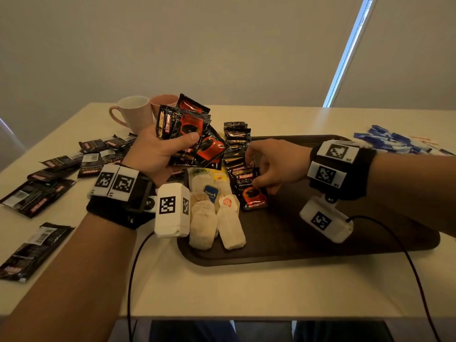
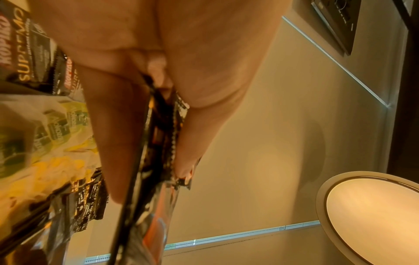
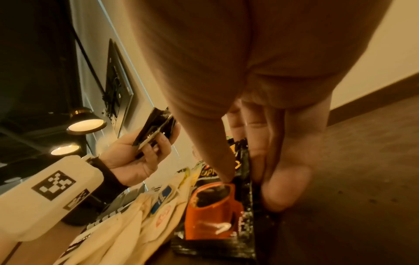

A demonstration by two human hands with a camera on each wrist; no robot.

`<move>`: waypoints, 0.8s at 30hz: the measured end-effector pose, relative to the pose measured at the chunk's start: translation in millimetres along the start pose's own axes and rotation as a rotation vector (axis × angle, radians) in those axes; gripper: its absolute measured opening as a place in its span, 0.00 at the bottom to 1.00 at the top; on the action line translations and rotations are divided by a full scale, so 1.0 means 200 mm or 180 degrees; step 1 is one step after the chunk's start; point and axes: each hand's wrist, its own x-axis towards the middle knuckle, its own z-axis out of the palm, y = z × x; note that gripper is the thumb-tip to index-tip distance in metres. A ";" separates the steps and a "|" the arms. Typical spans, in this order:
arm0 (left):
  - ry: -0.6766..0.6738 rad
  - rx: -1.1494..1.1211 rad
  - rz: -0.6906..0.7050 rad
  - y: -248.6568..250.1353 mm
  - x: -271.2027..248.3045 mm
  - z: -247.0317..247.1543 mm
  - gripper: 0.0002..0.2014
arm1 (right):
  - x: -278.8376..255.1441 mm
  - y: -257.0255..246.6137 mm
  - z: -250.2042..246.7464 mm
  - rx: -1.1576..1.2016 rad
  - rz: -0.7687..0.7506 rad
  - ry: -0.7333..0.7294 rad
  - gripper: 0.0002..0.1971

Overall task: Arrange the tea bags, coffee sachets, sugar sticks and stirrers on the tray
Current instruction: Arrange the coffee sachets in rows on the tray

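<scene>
A dark brown tray lies on the table. At its left end are several tea bags and a row of black coffee sachets. My left hand is raised above the tray's left end and grips a fan of several coffee sachets, thumb across their front; they run between its fingers in the left wrist view. My right hand pinches one coffee sachet lying at the near end of the row, thumb on its face. Blue sugar sticks lie off the tray at the far right.
Many more black coffee sachets are scattered on the table to the left. A white mug and a pink mug stand at the back left. Cables run from both wrist cameras over the table's front edge.
</scene>
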 end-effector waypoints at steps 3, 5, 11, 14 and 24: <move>-0.0020 0.0018 -0.0046 0.00 0.00 0.01 0.33 | 0.00 0.01 0.01 -0.0161 -0.0139 0.0056 0.32; -0.0046 -0.0010 -0.0052 0.00 0.00 0.01 0.36 | -0.01 0.01 0.01 -0.0129 -0.0176 0.0067 0.39; -0.0089 -0.0021 -0.0094 -0.02 0.00 0.01 0.33 | -0.01 -0.01 0.01 -0.0436 -0.0448 0.0112 0.45; -0.0081 0.0002 -0.0082 -0.02 0.01 0.03 0.21 | 0.00 -0.01 0.00 -0.0570 -0.0476 0.0138 0.36; -0.0133 0.0084 0.0019 -0.03 -0.01 0.10 0.20 | 0.05 0.00 -0.02 -0.0207 -0.0044 0.0423 0.22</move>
